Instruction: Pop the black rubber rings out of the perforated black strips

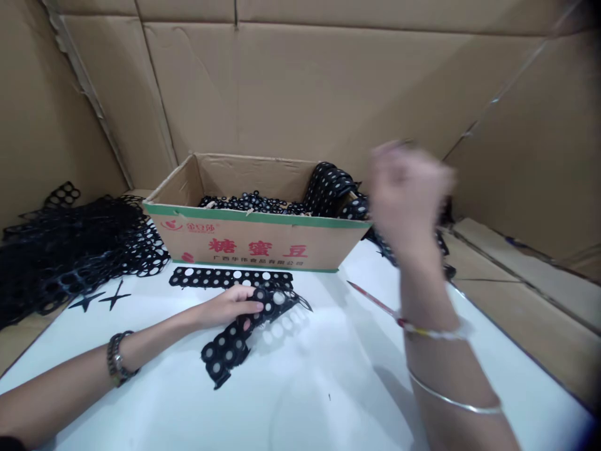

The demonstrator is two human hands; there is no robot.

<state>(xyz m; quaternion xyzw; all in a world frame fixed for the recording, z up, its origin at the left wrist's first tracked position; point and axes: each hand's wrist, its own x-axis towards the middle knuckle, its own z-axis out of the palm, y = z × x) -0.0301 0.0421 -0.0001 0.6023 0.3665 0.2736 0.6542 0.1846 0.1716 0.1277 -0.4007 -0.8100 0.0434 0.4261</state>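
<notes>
My left hand (237, 307) is closed on a black strip with rows of round grey discs or holes (225, 354), pinching it between thumb and fingers. The strip hangs at a slant just above the white table, and a thin loop of black scrap sticks out at its right end. Behind it lies a second dotted black strip (216, 277), flat along the foot of the cardboard box. My right hand (408, 194) is raised at the box's right end, heavily smeared by motion. Its fingers, and anything in them, cannot be made out.
The cardboard box (263, 241) holds small black rings and a rolled dotted strip (328, 185). Black holed sheets (79, 250) are heaped at left, near cross-shaped scraps (113, 296). A slim red pointed tool (373, 297) lies on the white table (300, 401). Cardboard walls (291, 88) surround it.
</notes>
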